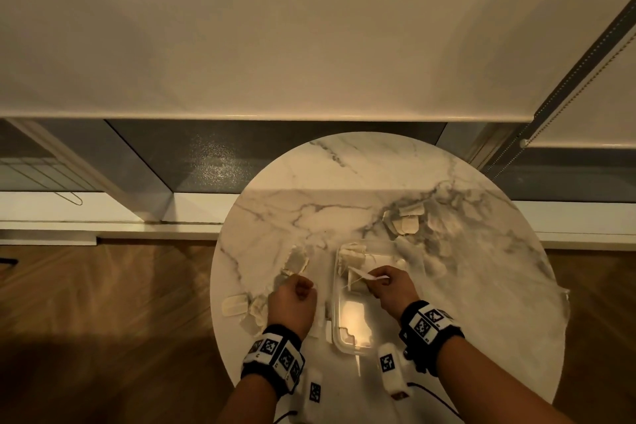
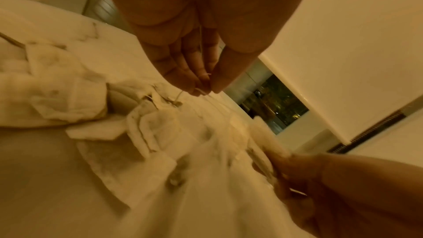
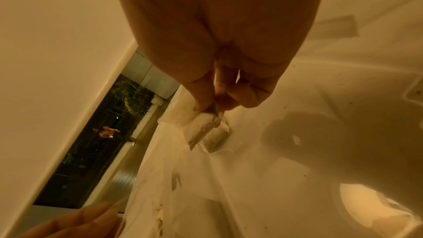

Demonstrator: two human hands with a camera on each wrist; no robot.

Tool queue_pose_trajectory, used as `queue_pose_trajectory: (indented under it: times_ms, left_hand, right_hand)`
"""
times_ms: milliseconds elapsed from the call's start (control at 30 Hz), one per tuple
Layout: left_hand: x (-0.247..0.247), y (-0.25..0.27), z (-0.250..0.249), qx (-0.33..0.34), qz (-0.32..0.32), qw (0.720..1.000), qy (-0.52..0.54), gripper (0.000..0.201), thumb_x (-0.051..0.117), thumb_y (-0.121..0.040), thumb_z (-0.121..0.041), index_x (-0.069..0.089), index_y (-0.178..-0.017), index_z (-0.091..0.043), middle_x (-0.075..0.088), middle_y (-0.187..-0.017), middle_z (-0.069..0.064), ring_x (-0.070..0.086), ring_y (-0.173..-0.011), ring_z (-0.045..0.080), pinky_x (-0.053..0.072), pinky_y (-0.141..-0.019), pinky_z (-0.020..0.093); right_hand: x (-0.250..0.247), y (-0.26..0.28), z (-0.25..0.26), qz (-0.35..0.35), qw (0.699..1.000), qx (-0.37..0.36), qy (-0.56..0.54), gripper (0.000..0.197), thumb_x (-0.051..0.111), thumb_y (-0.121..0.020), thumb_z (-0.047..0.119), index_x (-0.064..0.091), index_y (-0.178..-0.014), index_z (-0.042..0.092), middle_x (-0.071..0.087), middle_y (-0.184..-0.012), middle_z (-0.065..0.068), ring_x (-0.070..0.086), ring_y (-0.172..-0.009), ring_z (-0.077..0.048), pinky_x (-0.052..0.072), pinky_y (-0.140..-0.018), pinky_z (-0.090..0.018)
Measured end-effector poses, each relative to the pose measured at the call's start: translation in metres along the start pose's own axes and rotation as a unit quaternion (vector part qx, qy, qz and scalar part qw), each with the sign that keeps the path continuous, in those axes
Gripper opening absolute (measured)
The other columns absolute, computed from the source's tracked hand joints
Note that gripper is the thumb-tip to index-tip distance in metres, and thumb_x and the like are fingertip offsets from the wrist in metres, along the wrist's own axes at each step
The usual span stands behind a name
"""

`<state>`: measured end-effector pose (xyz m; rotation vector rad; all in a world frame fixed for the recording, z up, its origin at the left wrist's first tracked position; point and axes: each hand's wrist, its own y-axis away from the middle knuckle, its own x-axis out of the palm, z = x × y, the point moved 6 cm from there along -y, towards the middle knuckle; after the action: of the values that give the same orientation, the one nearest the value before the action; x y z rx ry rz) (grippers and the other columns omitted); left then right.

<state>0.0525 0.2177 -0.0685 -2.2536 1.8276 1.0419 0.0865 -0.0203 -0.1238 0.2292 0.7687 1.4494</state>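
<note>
Tea bag (image 3: pixel 206 124) pinched between thumb and fingers of right hand (image 1: pixel 392 287), lower centre of the head view, held just over the far end of the clear plastic container (image 1: pixel 335 303) — likely to be dropped in with the packed bags (image 1: pixel 352 256) already there. Left hand (image 1: pixel 292 301) pinches a thin string (image 2: pixel 179 96) running to the loose tea bag pile (image 1: pixel 296 262) left of the container — probably lifting the next one. More scattered bags (image 1: pixel 407 222) at upper right of the round marble table (image 1: pixel 344 175)
</note>
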Motion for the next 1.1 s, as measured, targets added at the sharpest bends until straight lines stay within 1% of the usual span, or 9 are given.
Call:
queue_pose_trajectory:
  times_ms: [67,133,267,400,500,600,733,933,1100]
  left_hand:
    - [-0.010,-0.012,0.013,-0.018,-0.023,0.999,-0.033,0.006,0.067,-0.085,-0.016,0.067,-0.090,-0.019,0.068,-0.082,-0.004,0.066,-0.083,0.017,0.051,-0.075,0.024]
    - [-0.014,-0.017,0.021,-0.028,-0.008,0.997,-0.078,0.012,0.066,-0.087,-0.020,0.068,-0.098,-0.018,0.068,-0.090,-0.003,0.064,-0.089,0.017,0.046,-0.077,0.020]
    - [-0.006,-0.021,0.029,-0.010,0.028,0.991,-0.130,0.026,0.064,-0.086,-0.024,0.067,-0.111,-0.017,0.069,-0.111,0.001,0.064,-0.101,0.017,0.047,-0.082,0.019]
    - [0.012,-0.009,0.020,0.038,0.039,0.988,-0.142,0.030,0.065,-0.086,-0.029,0.066,-0.115,-0.021,0.063,-0.118,-0.002,0.060,-0.106,0.013,0.047,-0.091,0.021]
    - [0.031,0.001,0.012,0.059,0.061,0.987,-0.135,0.035,0.065,-0.086,-0.034,0.063,-0.119,-0.022,0.062,-0.118,-0.004,0.059,-0.104,0.012,0.047,-0.093,0.023]
    - [0.045,0.005,0.010,0.041,0.087,0.989,-0.115,0.046,0.065,-0.086,-0.040,0.057,-0.128,-0.024,0.060,-0.120,-0.003,0.059,-0.103,0.013,0.050,-0.092,0.027]
    - [0.053,0.003,0.002,0.038,0.100,0.988,-0.107,0.058,0.066,-0.087,-0.036,0.046,-0.139,-0.022,0.055,-0.127,-0.003,0.058,-0.107,0.014,0.049,-0.092,0.026]
    - [0.059,-0.005,-0.001,0.035,0.109,0.986,-0.122,0.053,0.062,-0.091,-0.026,0.045,-0.141,-0.024,0.055,-0.132,-0.003,0.061,-0.104,0.013,0.048,-0.094,0.026]
    - [0.061,-0.006,0.000,0.032,0.114,0.986,-0.121,0.046,0.060,-0.091,-0.019,0.051,-0.137,-0.020,0.061,-0.127,-0.003,0.063,-0.097,0.011,0.051,-0.091,0.025]
  right_hand:
    - [0.006,-0.007,-0.003,0.014,1.000,0.009,0.019,0.008,0.066,-0.085,0.010,0.068,-0.084,0.017,0.065,-0.068,-0.003,0.055,-0.058,-0.016,0.042,-0.055,-0.027]
    - [0.012,-0.013,-0.004,0.021,0.999,0.013,0.022,0.005,0.069,-0.086,0.019,0.067,-0.081,0.019,0.067,-0.068,-0.003,0.061,-0.066,-0.020,0.048,-0.061,-0.032]
    - [0.019,-0.020,-0.005,0.019,0.999,0.022,0.040,0.021,0.066,-0.090,0.032,0.067,-0.074,0.018,0.067,-0.066,-0.003,0.063,-0.068,-0.021,0.056,-0.074,-0.042]
    - [0.023,-0.024,-0.005,0.026,0.998,0.014,0.055,0.025,0.065,-0.089,0.034,0.066,-0.071,0.017,0.064,-0.065,-0.004,0.061,-0.066,-0.021,0.057,-0.073,-0.043]
    - [0.026,-0.026,-0.002,0.024,0.998,0.007,0.063,0.022,0.067,-0.087,0.032,0.068,-0.069,0.020,0.065,-0.065,-0.003,0.063,-0.067,-0.021,0.057,-0.071,-0.041]
    - [0.026,-0.024,0.005,0.013,0.998,0.006,0.059,0.020,0.068,-0.089,0.025,0.067,-0.071,0.018,0.065,-0.066,-0.005,0.062,-0.061,-0.020,0.055,-0.057,-0.032]
    - [0.026,-0.025,0.007,-0.004,0.998,0.009,0.058,0.017,0.069,-0.090,0.023,0.068,-0.075,0.015,0.068,-0.067,-0.006,0.063,-0.055,-0.016,0.051,-0.053,-0.023]
    - [0.022,-0.024,0.012,-0.034,0.997,0.013,0.069,0.018,0.072,-0.086,0.021,0.068,-0.074,0.009,0.071,-0.073,-0.012,0.063,-0.057,-0.016,0.042,-0.049,-0.016]
    - [0.020,-0.022,0.017,-0.058,0.997,0.013,0.052,0.016,0.075,-0.082,0.013,0.062,-0.074,0.017,0.066,-0.076,-0.005,0.062,-0.066,-0.017,0.041,-0.050,-0.015]
